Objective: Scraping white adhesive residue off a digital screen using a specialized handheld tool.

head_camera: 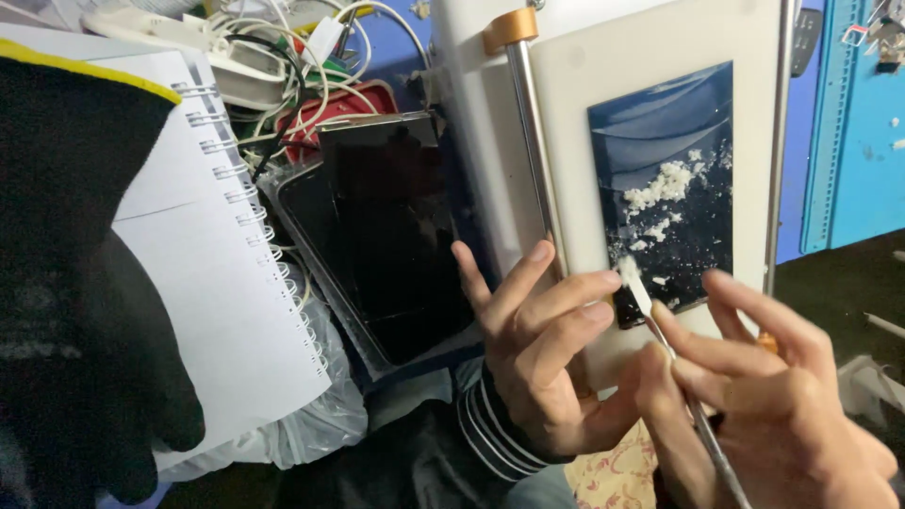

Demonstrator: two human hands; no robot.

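My right hand pinches a thin metal scraper like a pen, fingers closed round its shaft, and its flat tip carries a lump of white residue. The tip sits at the lower left corner of the dark blue panel, touching or just above it; I cannot tell which. My left hand grips nothing: its fingers are spread and pressed against the white slab that carries the panel, steadying it beside the metal rod along the slab's left edge.

I judge the scraping about half done. The panel's upper half shows clean and glossy, while white crumbs lie scattered over the middle and lower right, and a thicker clump sits near the centre.

To the left lie 2 dark screens, a spiral notebook, a tangle of white cables and a black glove.
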